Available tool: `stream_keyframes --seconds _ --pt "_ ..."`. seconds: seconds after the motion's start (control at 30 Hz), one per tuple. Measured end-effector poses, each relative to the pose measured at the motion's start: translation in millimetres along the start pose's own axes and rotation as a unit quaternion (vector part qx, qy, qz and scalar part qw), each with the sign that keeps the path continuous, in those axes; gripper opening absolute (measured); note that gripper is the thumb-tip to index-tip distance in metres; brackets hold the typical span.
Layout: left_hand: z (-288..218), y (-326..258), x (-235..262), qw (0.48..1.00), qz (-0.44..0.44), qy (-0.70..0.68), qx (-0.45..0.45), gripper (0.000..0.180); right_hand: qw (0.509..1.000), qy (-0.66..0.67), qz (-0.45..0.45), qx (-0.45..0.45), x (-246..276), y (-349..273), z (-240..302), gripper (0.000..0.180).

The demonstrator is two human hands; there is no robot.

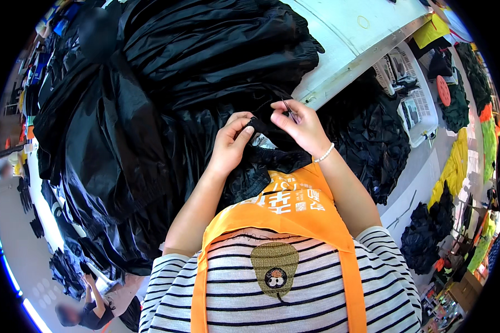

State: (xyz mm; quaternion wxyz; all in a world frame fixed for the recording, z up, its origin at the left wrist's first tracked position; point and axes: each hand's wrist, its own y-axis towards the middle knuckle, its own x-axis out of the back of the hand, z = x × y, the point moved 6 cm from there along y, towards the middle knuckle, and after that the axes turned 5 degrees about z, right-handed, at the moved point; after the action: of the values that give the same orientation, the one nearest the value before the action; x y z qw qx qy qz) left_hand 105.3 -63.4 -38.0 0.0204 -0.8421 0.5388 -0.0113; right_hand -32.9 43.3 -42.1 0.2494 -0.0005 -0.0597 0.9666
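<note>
Striped shirt (319, 282) nearest; black cloth (283, 160) crumpled, creased; left hand (230, 143) pinching it, right hand (298, 129) grasping slim dark tool (286, 106).

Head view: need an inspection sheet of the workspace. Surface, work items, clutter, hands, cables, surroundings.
Surface: white table, partly covered by a black cloth pile.
Work items: black cloth piece; thin dark tool, exact type unclear.
Clutter: white basket with mixed items, at right; yellow cloth beyond.
Hands: left hand pinches the cloth piece; right hand holds the tool.
Cables: nothing seen.
Surroundings: another person, lower left.
</note>
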Motion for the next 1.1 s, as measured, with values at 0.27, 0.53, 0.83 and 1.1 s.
stream_keyframes --seconds 0.27,0.53,0.83,1.1 --pt "-5 -5 12 0.995 -0.084 -0.009 -0.053 0.024 0.981 0.092 0.168 0.011 -42 -30 3 0.041" --pt "-41 -8 38 0.986 0.124 -0.028 0.103 0.023 0.998 -0.047 0.033 -0.03 5 -27 -35 0.057" --pt "15 50 -21 0.871 0.321 0.335 0.164 0.028 0.943 -0.032 0.329 -0.046 -85 -52 -37 0.026" --pt "90 -49 -38 0.504 0.489 0.704 0.109 0.028 0.977 0.047 0.0 -0.208 64 -46 -86 0.033"
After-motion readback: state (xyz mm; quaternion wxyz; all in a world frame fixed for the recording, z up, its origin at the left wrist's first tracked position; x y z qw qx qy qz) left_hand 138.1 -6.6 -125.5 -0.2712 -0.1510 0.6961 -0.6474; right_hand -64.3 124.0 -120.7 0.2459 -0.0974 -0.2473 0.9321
